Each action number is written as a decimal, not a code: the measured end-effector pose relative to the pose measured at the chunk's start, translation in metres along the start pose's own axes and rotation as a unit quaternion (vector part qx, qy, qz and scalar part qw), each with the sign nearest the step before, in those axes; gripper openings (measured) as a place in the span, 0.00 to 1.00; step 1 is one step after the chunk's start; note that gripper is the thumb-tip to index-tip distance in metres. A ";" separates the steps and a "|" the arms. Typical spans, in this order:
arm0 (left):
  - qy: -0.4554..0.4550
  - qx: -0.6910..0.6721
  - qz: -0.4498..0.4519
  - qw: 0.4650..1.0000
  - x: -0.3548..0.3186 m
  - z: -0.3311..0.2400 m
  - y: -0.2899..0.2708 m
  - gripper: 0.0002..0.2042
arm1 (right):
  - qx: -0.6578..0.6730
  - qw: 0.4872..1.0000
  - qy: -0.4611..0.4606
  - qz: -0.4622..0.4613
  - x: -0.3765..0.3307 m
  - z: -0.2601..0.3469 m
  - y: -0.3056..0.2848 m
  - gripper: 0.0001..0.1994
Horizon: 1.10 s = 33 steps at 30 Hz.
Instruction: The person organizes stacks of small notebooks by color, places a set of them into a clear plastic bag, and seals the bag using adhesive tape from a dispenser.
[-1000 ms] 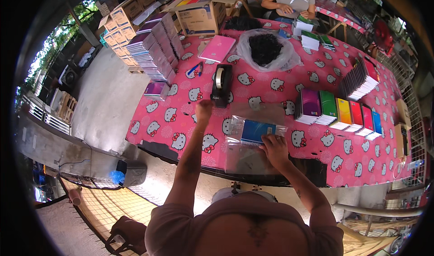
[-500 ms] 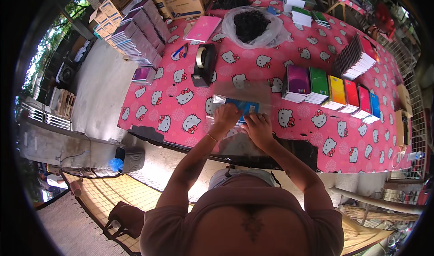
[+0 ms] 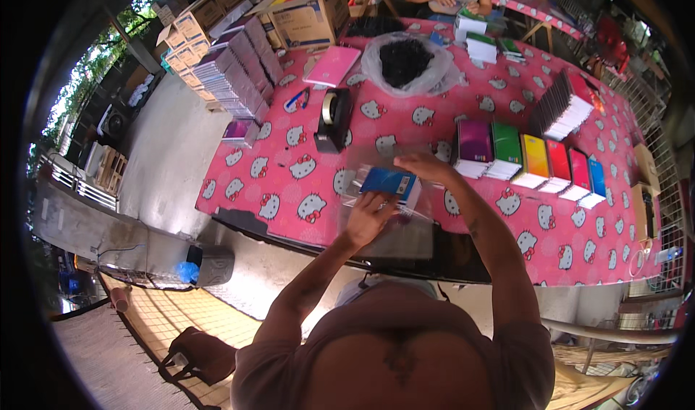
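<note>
Just above the near edge of the pink patterned table (image 3: 289, 193), both hands work a clear plastic bag (image 3: 391, 225) holding a blue booklet (image 3: 389, 182); the left hand (image 3: 365, 218) pinches the bag from below, fingers closed on it; the right hand (image 3: 427, 167) grips its upper edge, fingers curled; a black tape dispenser (image 3: 333, 119) stands just beyond; a row of coloured notebooks (image 3: 532, 160) lies to the right.
</note>
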State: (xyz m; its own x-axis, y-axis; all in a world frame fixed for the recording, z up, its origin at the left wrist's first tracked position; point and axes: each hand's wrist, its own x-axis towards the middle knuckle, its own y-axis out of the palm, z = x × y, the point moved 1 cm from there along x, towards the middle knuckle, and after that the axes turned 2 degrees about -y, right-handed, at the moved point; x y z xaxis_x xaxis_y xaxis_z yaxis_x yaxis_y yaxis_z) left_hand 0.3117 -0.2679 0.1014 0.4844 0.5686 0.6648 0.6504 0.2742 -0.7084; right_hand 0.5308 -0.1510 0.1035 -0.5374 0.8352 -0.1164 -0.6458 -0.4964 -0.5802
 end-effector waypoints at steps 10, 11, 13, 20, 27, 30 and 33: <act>-0.282 -0.124 -0.057 0.950 -0.008 0.068 -0.010 0.15 | -0.038 0.968 -0.132 -0.208 -0.073 0.066 0.006 0.26; -0.313 -0.102 -0.082 0.941 -0.002 0.095 -0.019 0.17 | -0.152 0.949 -0.190 -0.199 -0.088 0.104 0.002 0.21; -0.288 0.034 -0.148 0.945 0.012 0.170 -0.040 0.18 | -0.270 0.912 -0.240 -0.194 -0.102 0.134 0.006 0.16; -0.597 -0.404 -0.003 0.694 0.041 0.246 -0.054 0.07 | -0.226 0.915 -0.190 -0.275 -0.095 0.154 0.027 0.13; -0.496 -0.431 -0.114 0.746 0.024 0.247 -0.041 0.09 | -0.262 0.911 -0.160 -0.278 -0.077 0.171 0.049 0.15; -0.417 -0.444 -0.198 0.768 -0.019 0.256 -0.030 0.10 | -0.299 0.908 -0.136 -0.260 -0.076 0.184 0.053 0.17; -0.481 -0.302 -0.117 0.815 -0.024 0.247 -0.023 0.10 | -0.306 0.909 -0.122 -0.255 -0.074 0.179 0.060 0.21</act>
State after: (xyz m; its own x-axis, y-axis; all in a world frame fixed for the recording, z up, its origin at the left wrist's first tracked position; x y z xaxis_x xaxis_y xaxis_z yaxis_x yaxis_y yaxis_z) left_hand 0.1407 -0.0962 0.0435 -0.1877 0.9800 0.0657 0.9693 0.1956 -0.1489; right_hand 0.4346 -0.2847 0.2215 -0.4055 0.8060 0.4313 -0.4615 0.2267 -0.8577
